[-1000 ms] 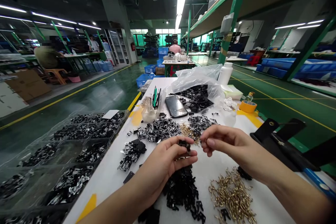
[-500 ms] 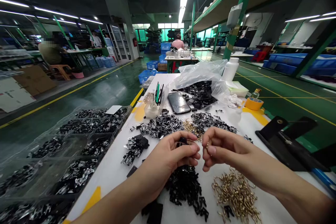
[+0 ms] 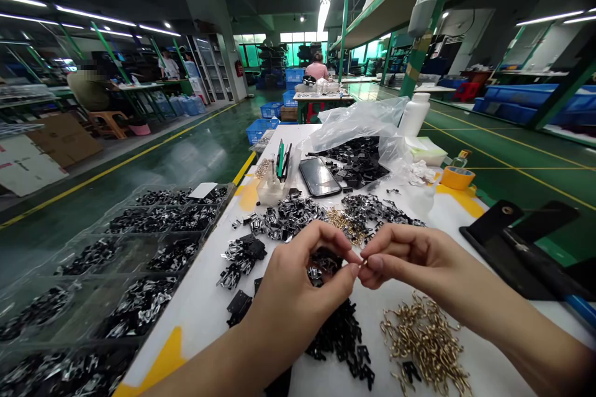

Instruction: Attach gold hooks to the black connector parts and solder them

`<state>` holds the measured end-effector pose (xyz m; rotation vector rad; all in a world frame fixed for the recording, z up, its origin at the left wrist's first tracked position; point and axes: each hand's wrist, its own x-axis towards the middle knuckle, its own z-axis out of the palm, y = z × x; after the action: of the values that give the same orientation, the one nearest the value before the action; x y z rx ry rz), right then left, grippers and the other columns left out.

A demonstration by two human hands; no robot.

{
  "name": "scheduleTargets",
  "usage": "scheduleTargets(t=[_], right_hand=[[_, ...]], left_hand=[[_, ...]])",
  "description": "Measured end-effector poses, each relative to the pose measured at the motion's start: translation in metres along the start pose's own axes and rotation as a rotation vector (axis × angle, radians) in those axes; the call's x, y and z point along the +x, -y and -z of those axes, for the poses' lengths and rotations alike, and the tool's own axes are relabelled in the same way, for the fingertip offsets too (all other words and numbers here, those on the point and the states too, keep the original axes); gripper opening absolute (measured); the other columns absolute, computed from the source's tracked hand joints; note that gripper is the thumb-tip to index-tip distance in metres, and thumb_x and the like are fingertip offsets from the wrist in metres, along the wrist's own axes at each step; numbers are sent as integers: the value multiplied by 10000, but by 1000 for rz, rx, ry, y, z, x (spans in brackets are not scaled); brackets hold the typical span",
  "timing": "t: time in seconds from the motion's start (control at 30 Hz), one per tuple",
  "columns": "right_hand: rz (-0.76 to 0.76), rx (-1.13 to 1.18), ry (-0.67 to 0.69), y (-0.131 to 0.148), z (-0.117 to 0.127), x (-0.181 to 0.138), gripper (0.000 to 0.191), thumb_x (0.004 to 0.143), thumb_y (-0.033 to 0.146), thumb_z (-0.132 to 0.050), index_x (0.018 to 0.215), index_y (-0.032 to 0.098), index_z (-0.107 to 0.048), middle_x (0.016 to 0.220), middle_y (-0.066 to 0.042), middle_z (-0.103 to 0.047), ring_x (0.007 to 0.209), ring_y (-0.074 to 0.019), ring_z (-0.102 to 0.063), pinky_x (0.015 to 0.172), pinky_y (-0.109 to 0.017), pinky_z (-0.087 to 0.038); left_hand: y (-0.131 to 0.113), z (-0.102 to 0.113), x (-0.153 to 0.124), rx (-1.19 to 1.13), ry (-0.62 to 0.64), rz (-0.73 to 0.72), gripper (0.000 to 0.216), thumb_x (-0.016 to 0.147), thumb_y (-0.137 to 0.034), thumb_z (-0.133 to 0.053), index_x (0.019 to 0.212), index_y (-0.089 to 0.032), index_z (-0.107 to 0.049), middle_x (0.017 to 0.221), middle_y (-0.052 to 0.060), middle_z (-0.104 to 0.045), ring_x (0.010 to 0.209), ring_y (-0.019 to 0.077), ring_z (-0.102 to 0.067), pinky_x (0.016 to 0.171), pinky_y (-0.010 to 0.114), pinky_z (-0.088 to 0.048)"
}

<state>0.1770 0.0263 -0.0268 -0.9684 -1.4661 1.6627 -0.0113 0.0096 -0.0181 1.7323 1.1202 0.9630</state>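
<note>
Left hand (image 3: 302, 291) and right hand (image 3: 412, 257) pinch, almost touching.

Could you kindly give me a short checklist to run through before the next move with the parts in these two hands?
Left hand grip on the black clip: ok, held in the fingertips.
Right hand grip on the small brass hook: ok, pinched.
Hook seated in the clip: cannot tell, fingers hide it.
Spare brass hooks: ok, piled below the right hand.
</note>
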Motion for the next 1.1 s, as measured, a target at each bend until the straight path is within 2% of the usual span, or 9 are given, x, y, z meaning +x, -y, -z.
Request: scheduleTargets(t=[0.2, 0.37, 0.5, 0.63, 0.73, 0.83, 0.97, 1.1], right_hand=[[-18, -20, -30, -1, -6, -2, 94, 810, 283, -653, 796, 191, -665, 738, -1, -706, 712, -93, -660, 674, -186, -529], [-43, -78, -37, 1, -6, -2, 80, 814, 275, -642, 792, 200, -663, 731, 6, -696, 724, -94, -660, 678, -182, -527], [-4, -223, -65, 3, -2, -4, 105, 822, 306, -632, 820, 210, -674, 734, 0, -693, 721, -104, -645, 663, -194, -515], [79, -213, -120, 7, 3, -5, 137, 827, 354, -631, 863, 233, -685, 701, 9, -688, 698, -96, -635, 641, -177, -512], [121, -125, -133, 7, 3, -4, 106, 832, 322, -633, 874, 246, -694, 712, 21, -689, 716, -83, -642, 667, -155, -517], [125, -48, -120, 6, 0, -2, 86, 833, 295, -638, 874, 248, -697, 751, 22, -710, 759, -83, -661, 711, -154, -527], [91, 15, -116, 3, -2, -2, 69, 816, 281, -659, 855, 234, -691, 769, 11, -727, 760, -99, -680, 721, -180, -543], [89, -15, -119, 5, -4, -5, 107, 814, 315, -655, 851, 215, -669, 761, -4, -718, 760, -124, -678, 722, -226, -547]], left_hand=[[2, -1, 0, 97, 29, -27, 71, 843, -182, -562, 881, -213, -511, 842, -28, -656, 767, 110, -638, 671, 221, -490], [2, -3, -1, 160, 33, -56, 56, 836, -184, -563, 859, -209, -519, 799, -32, -645, 693, 100, -616, 617, 210, -469], [1, -1, 1, 91, 64, 31, 61, 850, -230, -549, 896, -220, -511, 848, -22, -621, 738, 125, -601, 629, 237, -464], [0, 2, 4, 19, 106, 224, 169, 881, -203, -476, 1036, -244, -532, 906, -8, -607, 803, 149, -587, 728, 291, -458], [0, 2, 5, -88, 110, 236, 252, 906, -170, -426, 1101, -254, -562, 1090, 8, -593, 885, 135, -598, 863, 303, -435], [3, 0, 6, -218, 107, 211, 274, 900, -202, -481, 1155, -257, -562, 1210, 19, -557, 977, 146, -595, 904, 293, -441], [6, -2, 7, -336, 93, 223, 297, 838, -227, -605, 1132, -241, -564, 1124, 31, -619, 1019, 183, -594, 893, 317, -471], [5, -1, 8, -358, 74, 255, 224, 813, -260, -648, 1023, -203, -594, 907, 19, -671, 879, 162, -634, 827, 301, -486]])
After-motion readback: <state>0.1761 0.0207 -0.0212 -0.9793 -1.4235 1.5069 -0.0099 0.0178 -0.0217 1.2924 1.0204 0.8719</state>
